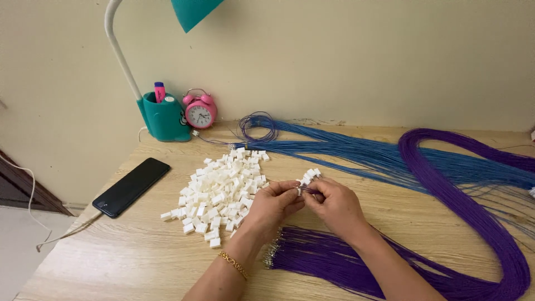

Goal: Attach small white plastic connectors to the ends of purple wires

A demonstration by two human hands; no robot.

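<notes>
Both hands meet over the middle of the wooden table, fingertips pinched together on one small white connector and the end of a purple wire. The left hand grips the connector; the right hand holds the wire, which runs rightward from the joint. The pile of white connectors lies just left of the left hand, the nearer one. The purple wire bundle lies toward the near edge, under the right forearm.
</notes>
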